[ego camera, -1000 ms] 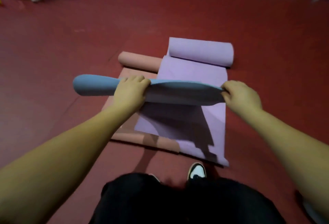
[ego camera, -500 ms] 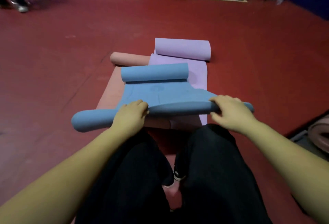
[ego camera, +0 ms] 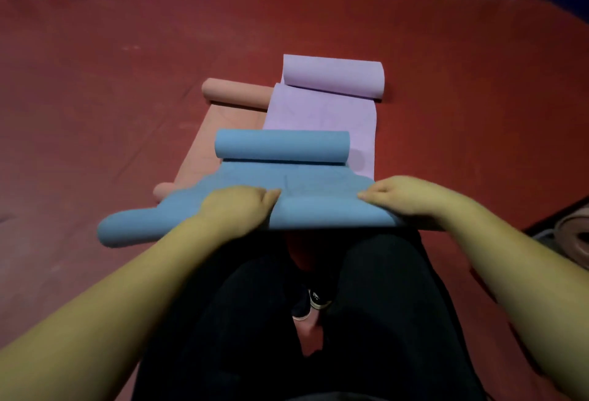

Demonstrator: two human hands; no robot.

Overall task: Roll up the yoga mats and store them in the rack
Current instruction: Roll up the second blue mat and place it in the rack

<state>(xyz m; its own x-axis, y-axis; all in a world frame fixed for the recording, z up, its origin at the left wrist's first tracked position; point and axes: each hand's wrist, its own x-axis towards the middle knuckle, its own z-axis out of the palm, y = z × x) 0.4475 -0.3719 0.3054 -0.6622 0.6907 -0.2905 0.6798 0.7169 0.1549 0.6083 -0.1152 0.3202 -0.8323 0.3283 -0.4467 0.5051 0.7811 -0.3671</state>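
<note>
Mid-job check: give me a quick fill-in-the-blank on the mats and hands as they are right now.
1. Both hands press on the near end of the ____ mat.
2. The far end of the purple mat is ____ into a cylinder.
3. The pink mat lies ____ the other two.
4. The left hand and right hand are ____, not touching.

Missing words: blue; rolled; under; apart

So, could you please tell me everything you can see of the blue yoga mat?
The blue yoga mat looks like matte foam, curled into a roll at its far end and another at its near edge. It lies over the pink mat and purple mat. The left hand and right hand press on the near roll.
</note>
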